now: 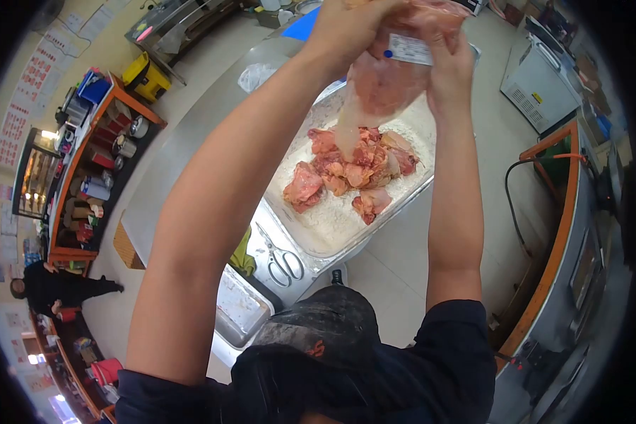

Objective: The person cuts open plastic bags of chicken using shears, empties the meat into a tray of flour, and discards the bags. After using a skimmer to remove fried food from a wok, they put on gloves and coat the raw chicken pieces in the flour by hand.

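High over a metal pan [316, 263], both my hands hold up a clear plastic bag [385, 81] of raw meat that looks like chicken, with a white label [410, 49] on it. My left hand [350, 32] is closed on the bag's upper left side, its fingertips partly cut off by the frame. Around the right side, my right hand [451, 74] grips the plastic. The bag's narrow lower end hangs down to the raw chicken pieces [353, 166], which lie heaped on white flour [325, 230] in the pan.
Scissors [283, 265] and a green cloth [242, 254] lie beside the pan, near a smaller metal tray [240, 307]. A steel table [169, 191] extends left. A person in dark clothes [63, 286] stands far left. At right are a chest freezer [540, 78] and an orange-edged counter [555, 247].
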### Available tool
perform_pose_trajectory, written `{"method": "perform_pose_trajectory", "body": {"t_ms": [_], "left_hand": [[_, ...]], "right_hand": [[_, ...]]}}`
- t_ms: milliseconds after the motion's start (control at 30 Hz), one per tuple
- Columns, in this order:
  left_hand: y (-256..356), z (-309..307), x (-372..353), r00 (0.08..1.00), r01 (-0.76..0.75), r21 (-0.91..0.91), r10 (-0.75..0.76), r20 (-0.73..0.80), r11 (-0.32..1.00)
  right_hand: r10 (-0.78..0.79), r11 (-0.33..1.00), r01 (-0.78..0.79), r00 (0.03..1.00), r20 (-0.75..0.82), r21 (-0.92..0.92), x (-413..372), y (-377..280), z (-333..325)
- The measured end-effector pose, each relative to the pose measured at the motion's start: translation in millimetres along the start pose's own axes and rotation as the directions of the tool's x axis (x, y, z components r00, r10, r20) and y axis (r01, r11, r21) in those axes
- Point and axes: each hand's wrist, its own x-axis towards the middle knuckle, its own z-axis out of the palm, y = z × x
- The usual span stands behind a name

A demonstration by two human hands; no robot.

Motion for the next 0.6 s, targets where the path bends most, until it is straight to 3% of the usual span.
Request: {"method": "perform_pose_trajectory", "body": {"t_ms": [100,233,333,433,533,600], "left_hand": [[-3.7,7.7,3.9,0.997,-0.071,-0.079,0.068,-0.041,0.994],[-22.9,0.4,27.0,0.984,-0.168,-0.148,0.175,0.035,0.975],[-15.3,1.2,20.2,0.985,-0.168,-0.038,0.169,0.045,0.985],[-20.6,0.6,17.4,0.975,-0.202,-0.026,0.203,0.091,0.979],[-31.1,-6.1,3.1,0.953,-0.295,-0.005,0.294,0.074,0.956],[-31.2,-13.3,-17.1,0.976,-0.116,0.386,0.177,-0.128,0.915]], "right_hand": [[0.014,0.999,-0.013,0.999,0.042,-0.034,7.6,-10.3,1.0],[-0.076,0.993,0.066,0.992,-0.101,-0.102,4.0,-22.3,15.9],[0.056,0.969,-0.066,0.997,-0.048,-0.237,18.3,-1.2,-14.9],[-0.025,0.989,0.003,0.989,-0.148,-0.147,31.2,-13.5,-12.4],[-0.14,0.922,0.109,0.989,-0.057,-0.372,43.0,1.5,-30.0],[-0.209,0.91,0.176,0.977,-0.05,-0.376,49.4,-8.0,-24.5]]}}
